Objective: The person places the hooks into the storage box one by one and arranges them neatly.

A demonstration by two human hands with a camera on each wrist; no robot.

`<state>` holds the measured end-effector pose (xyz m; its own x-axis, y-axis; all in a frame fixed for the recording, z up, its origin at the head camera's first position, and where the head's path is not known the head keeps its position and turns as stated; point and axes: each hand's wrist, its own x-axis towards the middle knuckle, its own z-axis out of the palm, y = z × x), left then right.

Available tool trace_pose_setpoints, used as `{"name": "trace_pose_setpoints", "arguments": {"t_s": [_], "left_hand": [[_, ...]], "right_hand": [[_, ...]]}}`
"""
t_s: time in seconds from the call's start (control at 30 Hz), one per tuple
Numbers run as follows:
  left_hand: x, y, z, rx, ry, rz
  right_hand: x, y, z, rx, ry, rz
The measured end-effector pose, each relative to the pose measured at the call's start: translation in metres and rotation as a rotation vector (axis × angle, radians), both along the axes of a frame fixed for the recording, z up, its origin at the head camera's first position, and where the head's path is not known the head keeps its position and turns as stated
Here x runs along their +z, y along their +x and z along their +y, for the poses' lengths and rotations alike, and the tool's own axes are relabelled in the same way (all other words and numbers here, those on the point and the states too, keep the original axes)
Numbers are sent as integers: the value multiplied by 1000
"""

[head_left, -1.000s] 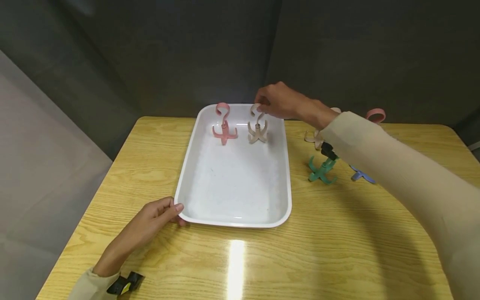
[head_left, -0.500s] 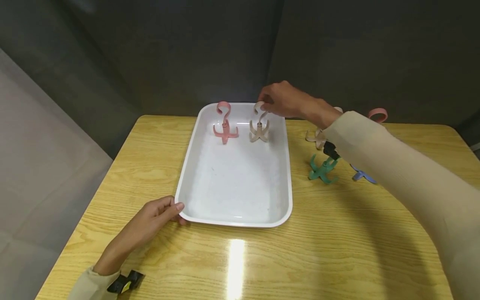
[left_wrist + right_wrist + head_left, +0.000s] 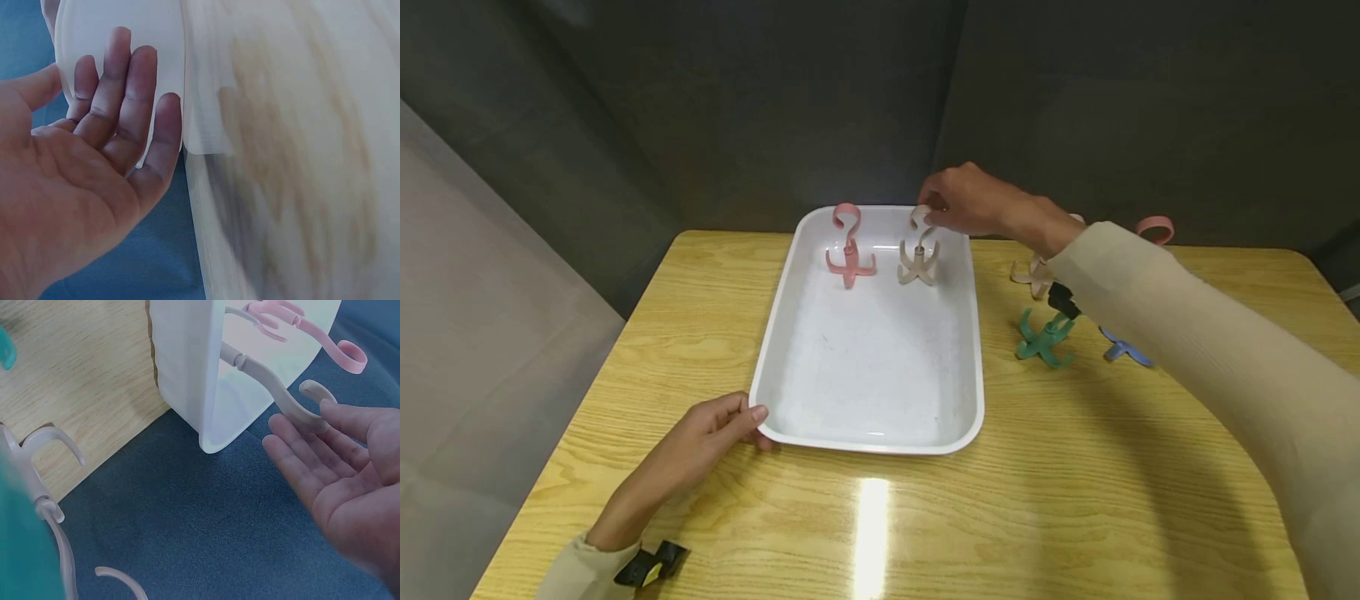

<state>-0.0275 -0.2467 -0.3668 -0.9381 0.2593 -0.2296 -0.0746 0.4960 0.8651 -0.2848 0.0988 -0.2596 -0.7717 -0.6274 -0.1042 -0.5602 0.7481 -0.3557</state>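
A white tray point(image 3: 865, 367) lies on the table, and my left hand point(image 3: 700, 437) grips its near left corner with the thumb over the rim and the fingers outside. At the far right of the tray, a beige four-pronged hook hanger point(image 3: 917, 267) stands upright. My right hand point(image 3: 973, 200) pinches its curled top hook between thumb and fingers, as the right wrist view also shows. To its left in the tray stands a pink hook hanger point(image 3: 850, 267) of the same shape, untouched.
Right of the tray are a green hook hanger point(image 3: 1043, 343), a blue one point(image 3: 1124, 350), another beige one point(image 3: 1033, 279) and another pink one point(image 3: 1154, 228), partly hidden by my right arm. A dark curtain point(image 3: 820, 108) hangs behind the wooden table point(image 3: 715, 333).
The right hand and the beige hanger have shifted very slightly right since the first frame, with the hook still pinched. The left hand keeps its hold on the tray.
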Motion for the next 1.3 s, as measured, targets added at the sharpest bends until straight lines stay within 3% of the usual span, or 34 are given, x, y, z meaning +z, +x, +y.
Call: {"name": "trace_pose_setpoints", "arguments": {"t_s": [0.83,1.3], "left_hand": [[0,-1,-2,-5,-16,3],[1,-2,-3,5,-26,3]], "right_hand": [[16,0,5,-2,110,-30],[34,2,15,32,170,-140]]}}
